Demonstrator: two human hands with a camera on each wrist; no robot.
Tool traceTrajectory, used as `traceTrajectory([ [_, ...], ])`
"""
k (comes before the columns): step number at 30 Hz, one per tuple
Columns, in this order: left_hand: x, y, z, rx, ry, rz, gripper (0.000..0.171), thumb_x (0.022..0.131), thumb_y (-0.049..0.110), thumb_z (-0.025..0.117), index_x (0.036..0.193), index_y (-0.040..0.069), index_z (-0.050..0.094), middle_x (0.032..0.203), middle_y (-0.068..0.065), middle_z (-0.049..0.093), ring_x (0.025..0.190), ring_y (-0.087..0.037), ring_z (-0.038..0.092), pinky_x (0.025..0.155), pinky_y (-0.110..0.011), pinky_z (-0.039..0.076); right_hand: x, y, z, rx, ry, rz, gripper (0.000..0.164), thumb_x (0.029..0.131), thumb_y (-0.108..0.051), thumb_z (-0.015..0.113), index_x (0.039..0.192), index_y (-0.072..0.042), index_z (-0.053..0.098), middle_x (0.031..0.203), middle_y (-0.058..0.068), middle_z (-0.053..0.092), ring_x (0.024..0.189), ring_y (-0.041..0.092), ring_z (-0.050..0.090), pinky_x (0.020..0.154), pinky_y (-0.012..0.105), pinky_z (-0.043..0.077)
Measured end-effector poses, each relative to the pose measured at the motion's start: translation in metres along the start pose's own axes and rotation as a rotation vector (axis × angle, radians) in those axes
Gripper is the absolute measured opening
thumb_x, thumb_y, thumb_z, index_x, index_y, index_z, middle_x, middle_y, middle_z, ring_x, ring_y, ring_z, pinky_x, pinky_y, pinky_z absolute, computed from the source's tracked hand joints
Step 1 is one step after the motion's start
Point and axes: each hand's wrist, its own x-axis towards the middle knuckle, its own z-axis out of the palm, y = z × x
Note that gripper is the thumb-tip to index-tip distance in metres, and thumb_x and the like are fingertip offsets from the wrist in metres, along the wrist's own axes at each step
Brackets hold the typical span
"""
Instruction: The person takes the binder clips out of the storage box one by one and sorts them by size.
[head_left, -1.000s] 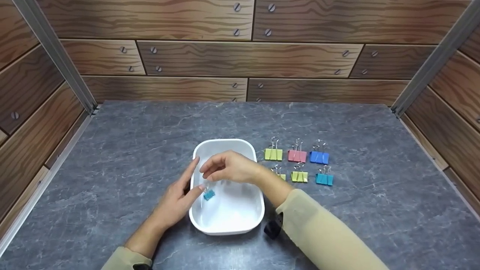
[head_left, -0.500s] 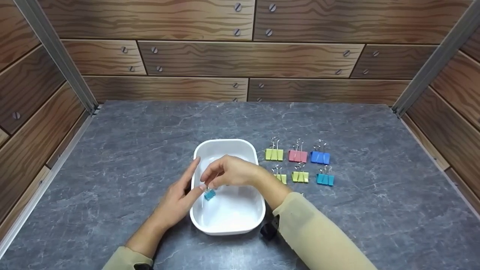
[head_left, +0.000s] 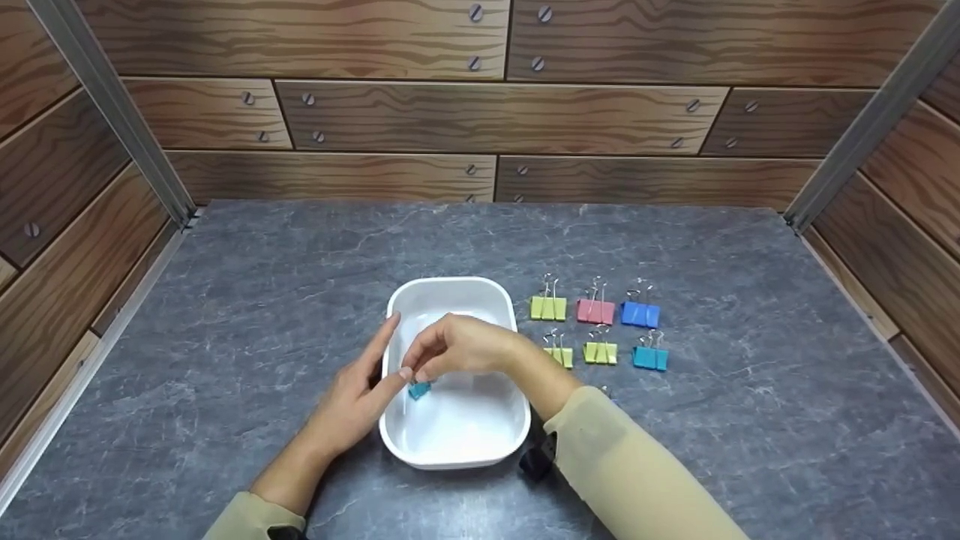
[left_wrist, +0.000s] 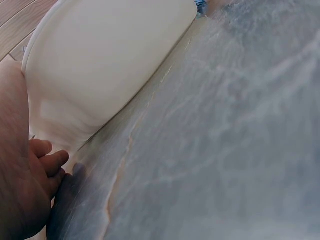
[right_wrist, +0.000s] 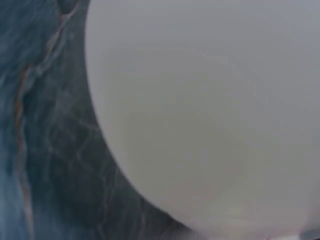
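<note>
A white plastic tub stands in front of me, its outer wall filling much of both wrist views. Inside, near its left wall, is a small teal binder clip, its upper part hidden by fingers. My right hand reaches in over the tub's right rim and pinches the clip's top between thumb and fingertips. At the left side my left hand rests on the rim, thumb over the edge and index finger stretched along it. In the left wrist view, other fingers of that hand lie low beside the outer wall.
Right of the tub, binder clips stand in rows: yellow-green, pink and blue behind, two yellow-green and a teal one in front. My right sleeve overlaps another clip. Wood-patterned walls enclose the marbled table.
My right hand has lowered slightly toward the teal clip in the tub, and its fingertips now cover the clip's top. My left hand has stayed on the rim.
</note>
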Motion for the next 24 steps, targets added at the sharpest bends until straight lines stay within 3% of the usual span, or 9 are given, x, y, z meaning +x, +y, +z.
traceTrajectory([
  [12, 0.0002, -0.0010, 0.0007, -0.003, -0.009, -0.006, 0.071, 0.108, 0.034, 0.063, 0.170, 0.029, 0.029, 0.162, -0.017, 0.045, 0.146, -0.032, 0.047, 0.114, -0.057, 0.042, -0.0004, -0.0002, 0.0020, -0.099, 0.023, 0.016, 0.011, 0.093, -0.004, 0.081, 0.103, -0.005, 0.083, 0.098, 0.004, 0.081, 0.086, 0.001, 0.070, 0.084, 0.018, 0.051],
  [24, 0.0015, -0.0017, 0.0005, 0.009, -0.004, -0.027, 0.072, 0.107, 0.037, 0.064, 0.170, 0.029, 0.029, 0.162, -0.016, 0.046, 0.146, -0.031, 0.047, 0.115, -0.055, 0.041, -0.0006, -0.0002, 0.0021, -0.119, 0.035, 0.028, 0.007, 0.094, -0.007, 0.082, 0.101, -0.007, 0.084, 0.089, -0.003, 0.080, 0.080, 0.002, 0.069, 0.077, 0.018, 0.050],
])
